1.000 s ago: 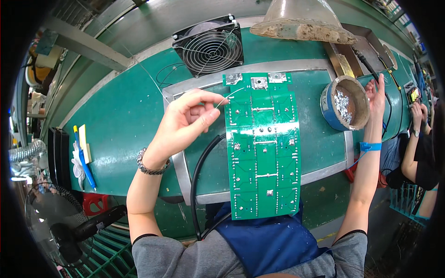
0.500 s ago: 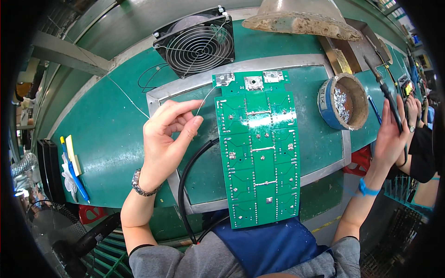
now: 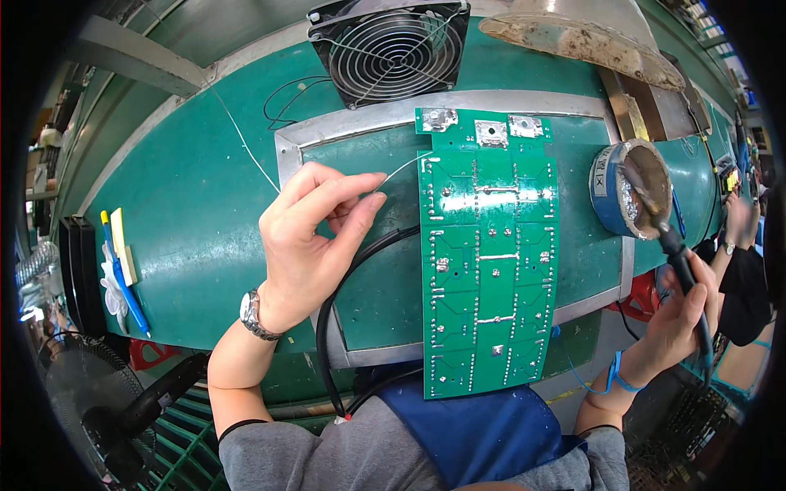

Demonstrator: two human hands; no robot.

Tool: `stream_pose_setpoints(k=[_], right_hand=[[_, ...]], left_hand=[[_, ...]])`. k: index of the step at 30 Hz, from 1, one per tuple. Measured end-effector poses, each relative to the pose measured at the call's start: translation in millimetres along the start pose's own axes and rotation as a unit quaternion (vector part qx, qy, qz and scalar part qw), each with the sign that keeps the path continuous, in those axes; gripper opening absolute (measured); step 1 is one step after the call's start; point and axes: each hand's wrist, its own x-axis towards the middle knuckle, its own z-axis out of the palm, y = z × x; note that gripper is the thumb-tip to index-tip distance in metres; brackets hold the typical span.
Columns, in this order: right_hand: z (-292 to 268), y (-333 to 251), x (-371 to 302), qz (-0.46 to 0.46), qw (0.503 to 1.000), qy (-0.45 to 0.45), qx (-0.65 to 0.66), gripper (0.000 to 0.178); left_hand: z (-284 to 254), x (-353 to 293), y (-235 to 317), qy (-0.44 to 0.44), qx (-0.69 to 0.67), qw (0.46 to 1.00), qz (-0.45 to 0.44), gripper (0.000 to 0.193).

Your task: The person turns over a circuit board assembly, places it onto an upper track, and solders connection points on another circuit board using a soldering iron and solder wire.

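My left hand (image 3: 315,233) pinches a thin solder wire (image 3: 403,167) between thumb and forefinger. The wire's end reaches the upper left edge of a long green circuit board (image 3: 497,282), but whether it touches is hard to tell. Rows of soldered joints and several bright metal pads cover the board, which lies partly over the front edge of the bench. In my right hand (image 3: 684,319) is a soldering iron (image 3: 678,254), its tip inside a round blue tub (image 3: 606,196) containing silvery scraps. A blue wrist strap (image 3: 622,375) circles that wrist.
A square black fan (image 3: 397,64) stands behind the board. At the back right hangs a stained hood (image 3: 585,37) above a metal box (image 3: 651,102). Blue pens (image 3: 129,286) lie far left. A black cable (image 3: 326,344) curves beside the board. Another person's hand (image 3: 741,221) shows at right.
My right hand has come down and brought the iron's tip into the blue tub. The left hand has brought the wire's end lower along the board's left edge. The view has shifted slightly.
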Motion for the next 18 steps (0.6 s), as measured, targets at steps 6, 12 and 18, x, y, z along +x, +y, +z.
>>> stream_pose_setpoints(k=[6,12,18], right_hand=[[81,-22,31,0.006,0.972,-0.220,0.087,0.027],[107,-16,39,0.025,0.959,-0.266,0.096,0.019],[116,-16,36,0.076,0.950,-0.282,0.111,0.018]], left_hand=[[0,-5,-3,0.025,0.042,0.999,0.014,0.022],[1,-3,-1,0.021,0.061,0.998,0.028,0.022],[2,-3,-2,0.022,0.071,0.997,0.036,0.024]])
